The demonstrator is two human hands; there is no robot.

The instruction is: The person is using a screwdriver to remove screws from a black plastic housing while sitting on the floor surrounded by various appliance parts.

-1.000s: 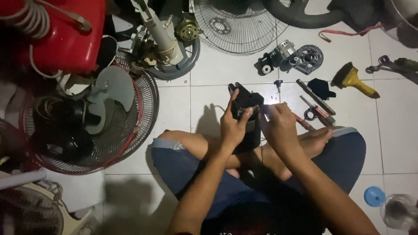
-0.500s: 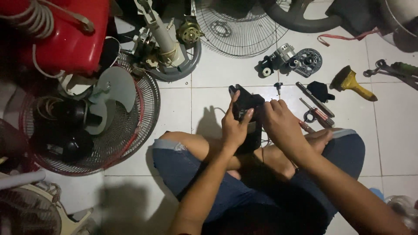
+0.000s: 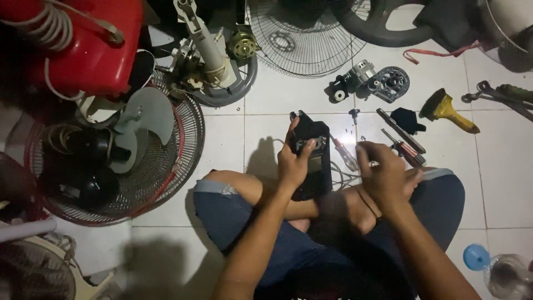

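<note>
Black housing (image 3: 312, 158), an oblong plastic part with wires trailing from it, sits upright over the person's crossed legs, roughly mid-floor. Left hand (image 3: 292, 162) is clamped on its left edge, thumb lying across the front face.

Change over the last second: right hand (image 3: 386, 176), which was on the housing's right side beside the left, has come off it and now sits apart to the right, fingers curled; whether it pinches something small (a screw?) I cannot tell. So the housing is now carried by the left hand alone.

Right of the housing: screwdrivers (image 3: 404, 145), a yellow-handled brush (image 3: 447, 109) further out. Above and right of it: fan motor (image 3: 355, 82) with a round plate. Left of it: red-rimmed fan guard (image 3: 166, 161) with grey blade. Above: wire grille (image 3: 300, 39).
</note>
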